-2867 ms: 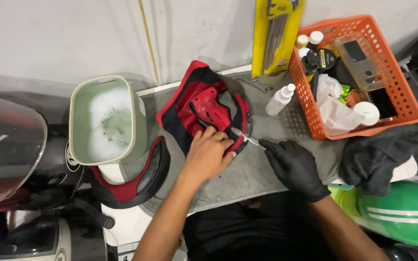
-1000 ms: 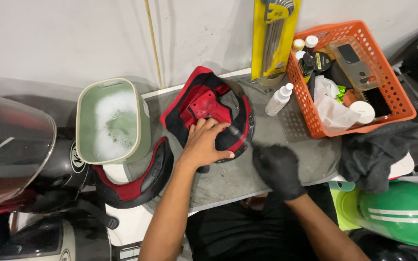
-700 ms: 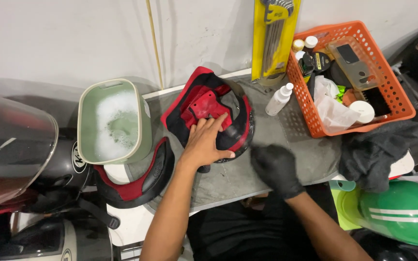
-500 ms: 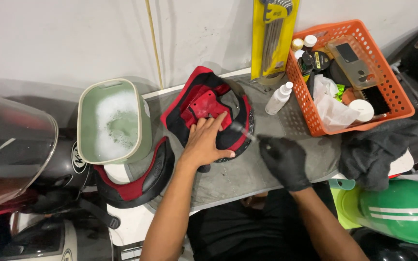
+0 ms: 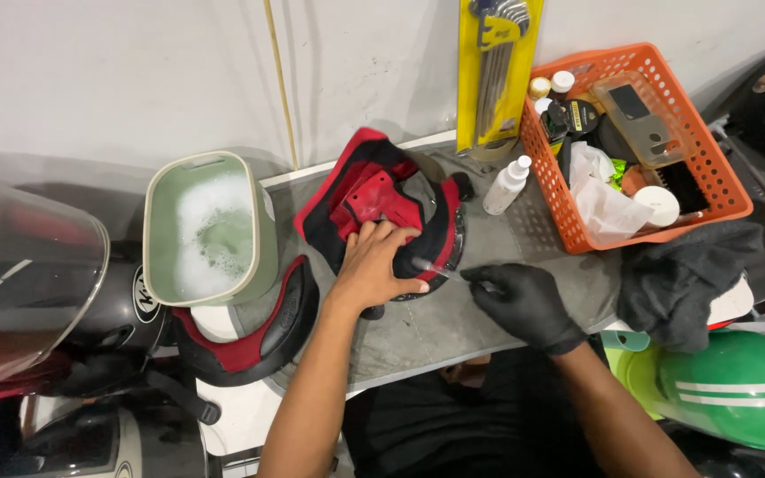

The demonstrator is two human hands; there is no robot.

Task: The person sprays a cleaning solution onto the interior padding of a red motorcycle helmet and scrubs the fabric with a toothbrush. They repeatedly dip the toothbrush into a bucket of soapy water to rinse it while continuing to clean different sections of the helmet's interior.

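While the bare left hand (image 5: 378,265) is pressing flat and open on the red-and-black helmet liner (image 5: 382,208) lying on the grey table (image 5: 453,323), the gloved right hand (image 5: 520,296) is pinching a thin tool (image 5: 440,270) (blurred) beside it.

The thin tool (image 5: 440,271) in the gloved right hand (image 5: 524,301) is smearing into a pale streak, so its tip isn't readable; might be a small brush. The bare left hand (image 5: 378,265) is covering a chunk of the red and black helmet padding (image 5: 374,190). The clear visor (image 5: 19,283) is getting cut off by the left edge, the green helmet (image 5: 728,389) by the right edge. Stuff in the orange basket (image 5: 719,173) is piling over itself, too small to sort out.
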